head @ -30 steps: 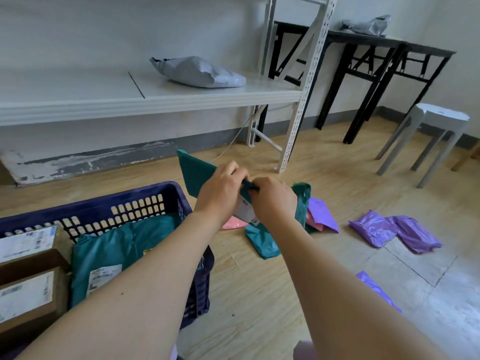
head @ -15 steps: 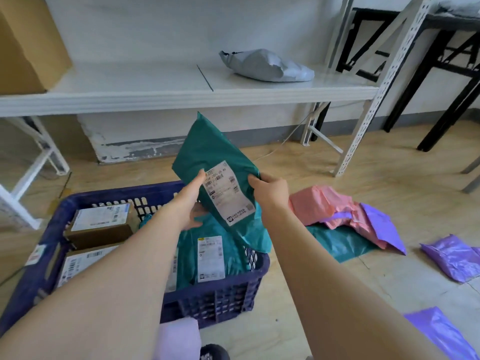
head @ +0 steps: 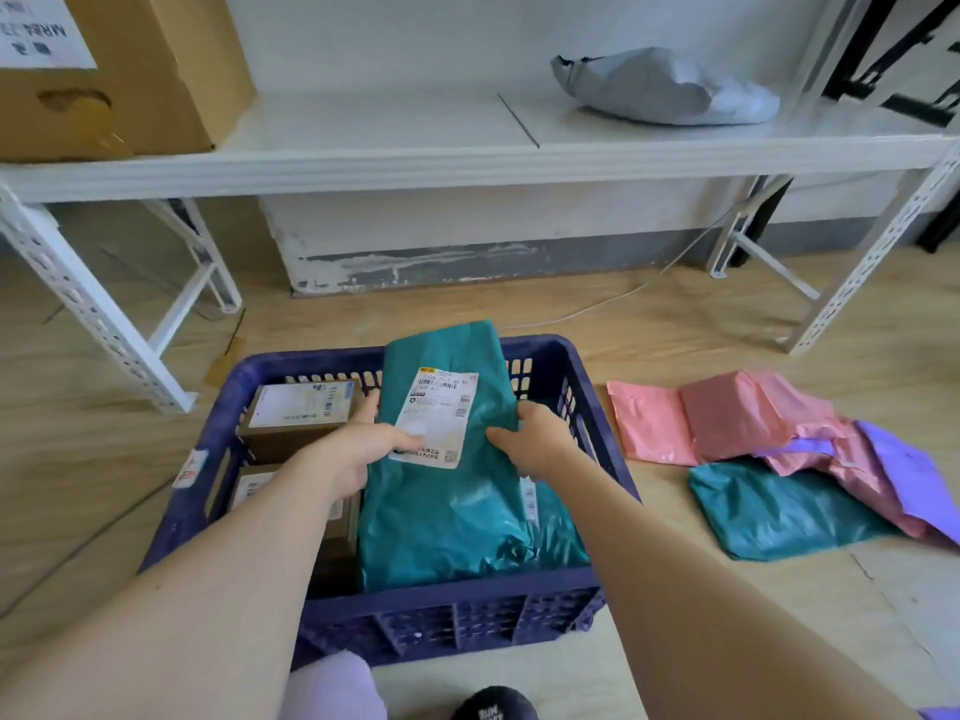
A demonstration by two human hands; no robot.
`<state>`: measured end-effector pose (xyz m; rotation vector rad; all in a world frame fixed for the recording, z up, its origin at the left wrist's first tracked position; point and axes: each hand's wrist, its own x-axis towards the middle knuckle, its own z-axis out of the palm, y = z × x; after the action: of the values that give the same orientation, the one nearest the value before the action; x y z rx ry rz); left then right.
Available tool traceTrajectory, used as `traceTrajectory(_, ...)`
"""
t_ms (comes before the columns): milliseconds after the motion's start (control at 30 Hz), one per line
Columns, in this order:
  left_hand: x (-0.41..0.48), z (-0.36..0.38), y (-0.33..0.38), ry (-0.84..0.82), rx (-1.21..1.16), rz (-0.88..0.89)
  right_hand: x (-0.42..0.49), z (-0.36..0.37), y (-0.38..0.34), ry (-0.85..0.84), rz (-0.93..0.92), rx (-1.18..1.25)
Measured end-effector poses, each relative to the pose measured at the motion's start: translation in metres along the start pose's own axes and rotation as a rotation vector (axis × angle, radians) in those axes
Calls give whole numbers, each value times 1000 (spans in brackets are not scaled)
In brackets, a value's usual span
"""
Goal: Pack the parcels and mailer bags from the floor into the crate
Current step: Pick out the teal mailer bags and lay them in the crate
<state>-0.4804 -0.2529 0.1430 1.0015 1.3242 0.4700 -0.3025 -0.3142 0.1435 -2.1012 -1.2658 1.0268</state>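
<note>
A teal mailer bag [head: 447, 501] with a white label lies in the right half of the dark blue crate [head: 447, 610], its far end leaning over the back rim. My left hand [head: 363, 449] holds its left edge, thumb on the label. My right hand [head: 535, 441] grips its right edge. Two brown parcels [head: 298, 413] sit in the crate's left half. On the floor to the right lie pink mailer bags [head: 722, 418], another teal mailer bag [head: 774, 511] and a purple mailer bag [head: 904, 475].
A white metal shelf [head: 467, 163] stands behind the crate, its legs on both sides. On it are a large cardboard box [head: 119, 75] at left and a grey mailer bag [head: 665, 88] at right. A dark shoe [head: 493, 706] shows at the bottom edge.
Both hands carried the teal bag left from the floor pile and lowered it into the crate. The view swung left with them.
</note>
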Motion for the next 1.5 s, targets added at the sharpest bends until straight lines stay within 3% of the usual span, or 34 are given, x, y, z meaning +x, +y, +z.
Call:
traceTrajectory(167,24,5,-36,154,245,25,15,25,15,-110,99,-239)
traceTrajectory(300,33,14,-58,233,617,61,28,47,28,-213,144,-361)
traceTrajectory(433,35,4,-70,230,972,-23,30,67,38,-350,125,-577)
traceTrajectory(533,32,-1,-72,175,1394,4,29,76,40,-221,60,-707)
traceTrajectory(633,35,7,-73,196,1698,174,40,75,41,-160,-101,-696)
traceTrajectory(733,44,14,-70,66,1727,183,45,73,41,-303,-267,-864)
traceTrajectory(900,68,23,-65,-121,1850,-22,54,90,56,-453,-204,-957)
traceTrajectory(1167,98,29,-84,-150,1864,-81,77,110,64,-518,-127,-1087)
traceTrajectory(1500,102,25,-105,-101,1835,28,79,106,73,-574,-165,-1035)
